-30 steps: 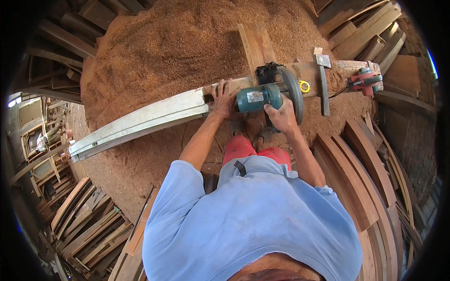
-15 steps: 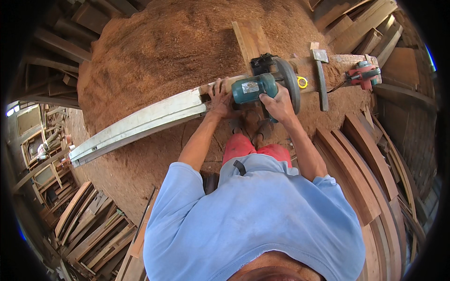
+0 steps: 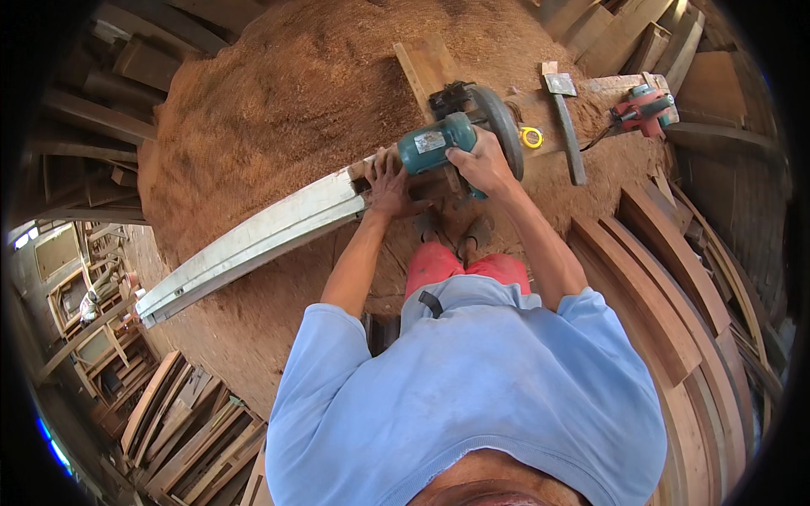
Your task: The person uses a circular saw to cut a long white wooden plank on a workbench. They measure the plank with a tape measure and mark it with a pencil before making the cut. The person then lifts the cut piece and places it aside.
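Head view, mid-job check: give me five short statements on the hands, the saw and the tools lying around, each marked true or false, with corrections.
1. The right hand grips the teal power saw. True.
2. The left hand is to the right of the saw. False: it is on the saw's left, near the end of the long white piece of wood.
3. The hammer lies between the yellow tape measure and the red power tool. True.
4. The tape measure is in the left hand. False: it lies just right of the saw, held by neither hand.
5. The person's shirt is light blue. True.
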{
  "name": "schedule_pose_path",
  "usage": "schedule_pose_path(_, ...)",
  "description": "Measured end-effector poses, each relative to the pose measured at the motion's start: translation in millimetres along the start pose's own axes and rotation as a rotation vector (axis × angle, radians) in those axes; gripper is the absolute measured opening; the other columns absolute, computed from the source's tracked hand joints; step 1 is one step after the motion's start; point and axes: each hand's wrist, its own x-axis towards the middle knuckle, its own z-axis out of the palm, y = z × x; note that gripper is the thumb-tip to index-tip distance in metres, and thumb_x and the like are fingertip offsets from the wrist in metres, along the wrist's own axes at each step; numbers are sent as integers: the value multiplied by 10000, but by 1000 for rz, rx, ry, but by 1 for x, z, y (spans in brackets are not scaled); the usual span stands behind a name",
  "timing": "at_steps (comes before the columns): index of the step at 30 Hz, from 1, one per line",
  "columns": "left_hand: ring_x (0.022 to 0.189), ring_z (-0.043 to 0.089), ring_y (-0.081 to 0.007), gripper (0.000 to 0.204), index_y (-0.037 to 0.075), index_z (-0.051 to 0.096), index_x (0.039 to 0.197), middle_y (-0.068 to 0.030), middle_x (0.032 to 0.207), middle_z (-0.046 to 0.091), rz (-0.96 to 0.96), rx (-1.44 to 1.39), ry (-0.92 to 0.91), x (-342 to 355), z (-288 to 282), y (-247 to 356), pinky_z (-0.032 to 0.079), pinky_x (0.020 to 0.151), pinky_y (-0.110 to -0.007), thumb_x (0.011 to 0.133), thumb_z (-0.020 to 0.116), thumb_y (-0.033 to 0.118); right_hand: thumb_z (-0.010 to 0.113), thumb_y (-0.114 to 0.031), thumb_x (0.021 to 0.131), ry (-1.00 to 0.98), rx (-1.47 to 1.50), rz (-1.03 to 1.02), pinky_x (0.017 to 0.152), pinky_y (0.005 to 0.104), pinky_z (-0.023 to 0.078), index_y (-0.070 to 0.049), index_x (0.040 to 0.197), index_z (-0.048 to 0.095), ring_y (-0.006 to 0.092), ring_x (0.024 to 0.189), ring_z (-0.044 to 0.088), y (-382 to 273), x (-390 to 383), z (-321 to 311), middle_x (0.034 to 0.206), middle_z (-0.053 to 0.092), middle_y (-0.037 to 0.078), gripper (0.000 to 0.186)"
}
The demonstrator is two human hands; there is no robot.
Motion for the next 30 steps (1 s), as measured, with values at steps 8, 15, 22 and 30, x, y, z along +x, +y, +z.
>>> schedule_pose_path(8,1546,43,-476,1145,216,379,1554,-258,1658,161,-24,19,24,-4,-4,7,42,1218,-641,595,874,597,685,-165,772,11,-40,51,811,432,520,58,974,633,323,853,683,-6,33,1,869,683,219,304)
schedule_pose_path(15,1545,44,-470,1173,190,362,1566,-253,1659,132,-29,25,-3,-3,-7,9,69,1207,-665,594,869,609,697,-190,783,42,-73,7,851,452,523,54,1001,617,384,944,696,1,37,5,934,690,261,336)
schedule_pose_path(22,1535,42,-477,1174,221,339,1580,-250,1662,122,29,51,51,1,16,-11,15,1208,-642,605,863,612,692,-228,791,125,-218,-15,894,476,515,39,1077,637,445,991,665,-19,-21,-18,1002,682,288,395)
schedule_pose_path(30,1524,34,-499,1221,223,267,1578,-257,1667,72,65,47,45,6,17,-10,59,1181,-686,586,883,581,691,-164,797,232,-222,60,866,436,520,20,1104,657,351,903,679,-17,-160,-75,958,694,227,359)
